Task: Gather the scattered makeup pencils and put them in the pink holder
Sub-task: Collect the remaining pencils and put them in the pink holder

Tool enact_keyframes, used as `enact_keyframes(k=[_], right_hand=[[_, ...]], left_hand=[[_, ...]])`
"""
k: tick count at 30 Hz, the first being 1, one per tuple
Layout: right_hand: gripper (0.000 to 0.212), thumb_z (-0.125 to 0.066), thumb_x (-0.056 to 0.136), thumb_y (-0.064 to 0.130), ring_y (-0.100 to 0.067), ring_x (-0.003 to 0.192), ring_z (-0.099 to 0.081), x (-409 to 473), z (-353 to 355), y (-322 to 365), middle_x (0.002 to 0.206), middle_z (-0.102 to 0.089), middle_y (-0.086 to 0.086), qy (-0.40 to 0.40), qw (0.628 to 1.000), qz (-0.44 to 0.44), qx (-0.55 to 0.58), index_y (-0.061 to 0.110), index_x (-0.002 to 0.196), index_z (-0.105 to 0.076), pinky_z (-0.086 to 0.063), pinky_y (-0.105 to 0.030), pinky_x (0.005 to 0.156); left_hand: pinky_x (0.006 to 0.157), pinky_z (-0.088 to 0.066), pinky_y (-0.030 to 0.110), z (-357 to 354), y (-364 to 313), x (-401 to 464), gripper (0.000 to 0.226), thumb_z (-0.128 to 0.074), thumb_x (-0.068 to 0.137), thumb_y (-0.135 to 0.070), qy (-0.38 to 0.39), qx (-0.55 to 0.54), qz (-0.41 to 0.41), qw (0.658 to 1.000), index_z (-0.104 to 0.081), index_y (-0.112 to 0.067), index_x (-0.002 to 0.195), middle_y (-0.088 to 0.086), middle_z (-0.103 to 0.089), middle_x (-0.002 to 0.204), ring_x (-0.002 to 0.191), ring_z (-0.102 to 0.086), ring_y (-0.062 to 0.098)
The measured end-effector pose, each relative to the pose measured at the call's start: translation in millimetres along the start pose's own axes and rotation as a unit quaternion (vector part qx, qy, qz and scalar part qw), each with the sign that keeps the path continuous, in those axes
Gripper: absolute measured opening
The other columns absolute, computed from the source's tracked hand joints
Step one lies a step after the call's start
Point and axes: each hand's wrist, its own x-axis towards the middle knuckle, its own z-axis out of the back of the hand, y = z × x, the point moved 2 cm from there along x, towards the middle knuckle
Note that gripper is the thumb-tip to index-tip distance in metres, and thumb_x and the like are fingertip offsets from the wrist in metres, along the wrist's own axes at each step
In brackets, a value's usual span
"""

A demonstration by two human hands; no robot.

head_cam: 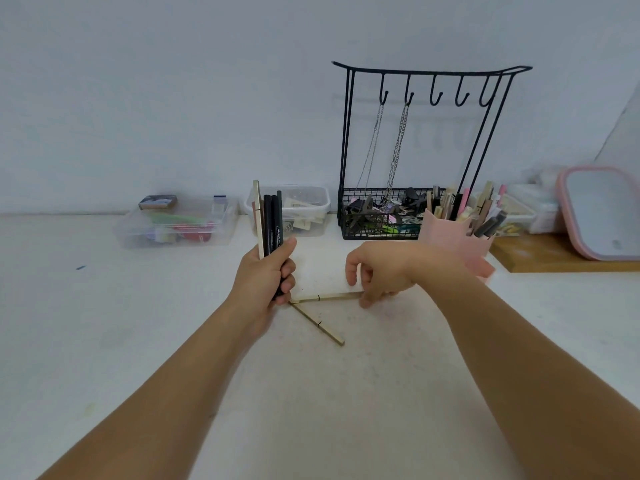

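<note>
My left hand (265, 278) grips black and beige makeup pencils (272, 220) upright; my right hand (379, 271) touches a beige pencil (325, 297) on the white bench (346, 393), pinch unclear.

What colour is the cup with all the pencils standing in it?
Pink. The holder shows best in the head view, the only view here.

Nothing fancy, just two bare arms over the white table (104, 341). The left forearm (166, 386) and right forearm (519, 358) are uncovered right to the picture's edge, and the left hand (266, 282) and right hand (377, 275) are bare too.
</note>
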Motion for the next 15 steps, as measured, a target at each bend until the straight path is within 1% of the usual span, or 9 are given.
enact_keyframes(k=[3, 5, 6, 8, 9, 11, 12, 13, 15], right_hand=[[0.012, -0.079, 0.083, 0.026, -0.012, 0.064, -0.056, -0.5, -1.0, -3.6, 0.072, -0.06, 0.008, 0.003, 1.0, 0.002, -0.026, 0.021, 0.087, -0.068, -0.05, -0.027, 0.065], [0.014, -0.072, 0.09, 0.028, -0.014, 0.065, -0.055, -3.4, 0.0, -3.3, 0.071, -0.06, 0.007, -0.01, 0.999, 0.017, -0.032, 0.015, 0.091, -0.069, -0.048, -0.027, 0.066], [0.017, -0.068, 0.093, 0.028, -0.016, 0.064, -0.055, -4.3, 1.7, -2.4, 0.071, -0.061, 0.004, -0.026, 0.999, 0.029, -0.01, 0.012, 0.09, -0.067, -0.048, -0.029, 0.065], [0.022, -0.062, 0.097, 0.024, -0.017, 0.064, -0.058, -6.7, 7.0, 2.0, 0.072, -0.064, -0.005, -0.07, 0.988, 0.063, 0.122, 0.006, 0.086, -0.063, -0.051, -0.029, 0.063], [0.021, -0.062, 0.098, 0.02, -0.019, 0.066, -0.062, -7.8, 9.3, 6.5, 0.074, -0.066, -0.008, -0.087, 0.969, 0.088, 0.215, 0.003, 0.086, -0.062, -0.053, -0.029, 0.062], [0.016, -0.064, 0.096, 0.014, -0.021, 0.071, -0.068, -10.0, 13.0, 18.4, 0.077, -0.069, -0.01, -0.1, 0.911, 0.14, 0.376, 0.0, 0.088, -0.064, -0.056, -0.026, 0.062], [0.015, -0.066, 0.095, 0.013, -0.021, 0.073, -0.07, -10.9, 13.9, 24.2, 0.078, -0.071, -0.01, -0.1, 0.888, 0.159, 0.42, -0.001, 0.09, -0.066, -0.056, -0.024, 0.062], [0.015, -0.067, 0.094, 0.013, -0.021, 0.074, -0.071, -11.4, 13.8, 29.9, 0.078, -0.072, -0.01, -0.098, 0.875, 0.17, 0.441, -0.002, 0.091, -0.067, -0.056, -0.024, 0.062], [0.016, -0.069, 0.093, 0.014, -0.019, 0.073, -0.071, -11.9, 10.6, 38.5, 0.077, -0.073, -0.008, -0.098, 0.873, 0.178, 0.444, -0.001, 0.09, -0.069, -0.054, -0.023, 0.06]], left_hand=[[0.038, -0.025, 0.021, -0.2, -0.4, 0.4, 0.02, -0.066, 0.097, -0.034, -0.016, -0.009, -0.002, 1.0, -0.05, -0.022, 0.097, -0.006, -0.041, 0.057, 0.045, -0.036, 0.01], [0.038, -0.027, 0.022, -0.5, -0.7, 0.6, 0.02, -0.064, 0.099, -0.036, -0.028, -0.019, -0.006, 0.999, -0.05, -0.021, 0.096, -0.005, -0.042, 0.058, 0.045, -0.038, 0.01], [0.039, -0.029, 0.022, -0.5, -1.0, 0.9, 0.021, -0.063, 0.1, -0.036, -0.031, -0.021, -0.009, 0.999, -0.05, -0.02, 0.097, -0.005, -0.044, 0.058, 0.046, -0.04, 0.011], [0.04, -0.032, 0.023, -1.6, -1.8, 0.9, 0.02, -0.06, 0.101, -0.036, -0.025, -0.021, -0.017, 0.999, -0.051, -0.018, 0.099, -0.005, -0.048, 0.059, 0.047, -0.044, 0.012], [0.041, -0.033, 0.023, -2.9, -2.1, 0.1, 0.02, -0.06, 0.101, -0.036, -0.016, -0.021, -0.019, 0.999, -0.052, -0.018, 0.1, -0.005, -0.048, 0.059, 0.047, -0.045, 0.011], [0.041, -0.031, 0.022, -6.1, -2.9, -2.7, 0.022, -0.06, 0.101, -0.039, 0.012, -0.021, -0.021, 0.999, -0.053, -0.018, 0.099, -0.005, -0.044, 0.059, 0.046, -0.039, 0.01], [0.04, -0.028, 0.021, -7.9, -3.3, -4.1, 0.026, -0.059, 0.1, -0.043, 0.028, -0.021, -0.024, 0.999, -0.053, -0.018, 0.097, -0.005, -0.04, 0.059, 0.045, -0.035, 0.01], [0.039, -0.025, 0.021, -10.1, -4.5, -6.1, 0.032, -0.059, 0.097, -0.048, 0.041, -0.017, -0.028, 0.999, -0.054, -0.017, 0.094, -0.005, -0.037, 0.058, 0.044, -0.031, 0.009], [0.037, -0.021, 0.021, -13.2, -7.1, -9.6, 0.047, -0.058, 0.086, -0.062, 0.066, -0.007, -0.039, 0.997, -0.055, -0.015, 0.089, -0.005, -0.035, 0.056, 0.043, -0.028, 0.009]])
